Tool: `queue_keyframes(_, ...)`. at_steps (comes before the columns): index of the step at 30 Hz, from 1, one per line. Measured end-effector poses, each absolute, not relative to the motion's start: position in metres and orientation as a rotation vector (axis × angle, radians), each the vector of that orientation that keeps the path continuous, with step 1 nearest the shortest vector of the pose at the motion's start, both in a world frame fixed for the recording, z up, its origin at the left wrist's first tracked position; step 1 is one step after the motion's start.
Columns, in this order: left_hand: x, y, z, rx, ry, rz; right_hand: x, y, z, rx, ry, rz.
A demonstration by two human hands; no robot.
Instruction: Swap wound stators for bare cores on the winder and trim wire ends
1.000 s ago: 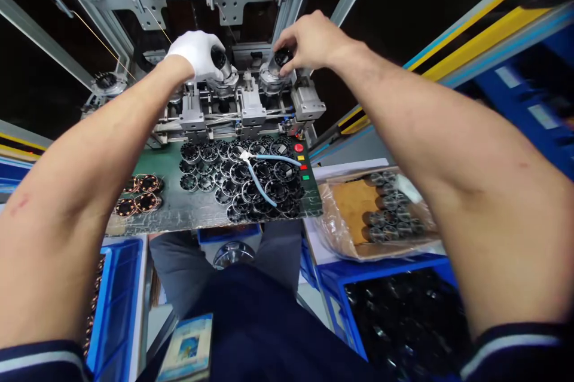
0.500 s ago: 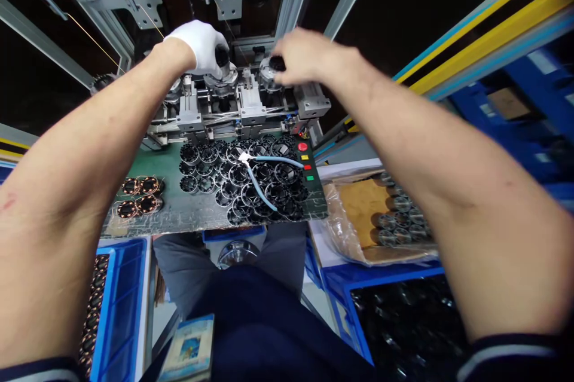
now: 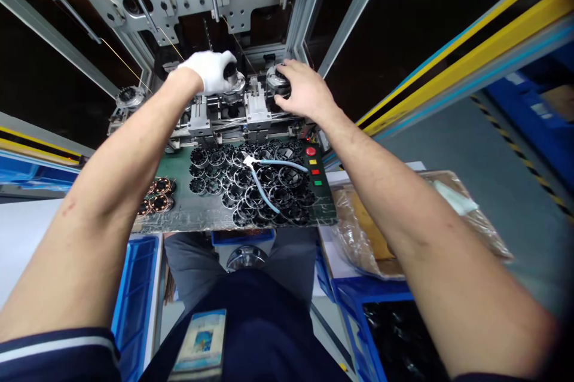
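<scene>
My left hand (image 3: pixel 214 73), in a white glove, is closed around a black stator core (image 3: pixel 230 73) at the middle round metal holder (image 3: pixel 237 92) of the machine. My bare right hand (image 3: pixel 304 86) curls its fingers and thumb around the right round holder (image 3: pixel 274 80); the palm hides part of it. On the green bench (image 3: pixel 179 217) below stand several rows of black-lined metal stator cores (image 3: pixel 244 177). Cutting pliers (image 3: pixel 264 182) with pale blue handles lie open on top of them. Copper-wound stators (image 3: pixel 161 202) sit at the left, partly behind my left forearm.
Above the hands hangs a metal plate (image 3: pixel 233 5) with rods and thin wires. Coloured buttons (image 3: pixel 315 172) line the bench's right end. A plastic-lined box (image 3: pixel 359 232) and a blue crate (image 3: pixel 354 292) stand right, another blue crate (image 3: pixel 139 286) left. Yellow-striped posts (image 3: pixel 448 59) flank the right side.
My right hand has come down and closed around the right holder. My left hand stays at the middle holder with the stator core. The whole view has shifted slightly.
</scene>
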State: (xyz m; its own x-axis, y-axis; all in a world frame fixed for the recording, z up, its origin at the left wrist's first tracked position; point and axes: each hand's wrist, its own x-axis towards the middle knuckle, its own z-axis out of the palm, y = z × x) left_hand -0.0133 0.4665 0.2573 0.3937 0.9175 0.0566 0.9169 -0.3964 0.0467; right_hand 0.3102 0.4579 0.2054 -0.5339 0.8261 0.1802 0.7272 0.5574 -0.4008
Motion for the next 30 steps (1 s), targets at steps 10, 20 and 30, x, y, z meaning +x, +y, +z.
queue_keyframes(10, 0.022, 0.407, 0.236, 2.293, 1.872, 0.049, 0.309, 0.459, 0.201, -1.189, -2.533, 0.242)
queue_keyframes(20, -0.229, 0.319, 0.247, 2.112, 2.077, 0.482, 0.31, 0.464, 0.189, -1.155, -2.58, 0.188)
queue_keyframes(30, -0.246, 0.323, 0.239, 2.336, 2.113, 0.422, 0.288, 0.478, 0.216, -1.273, -2.595, 0.153)
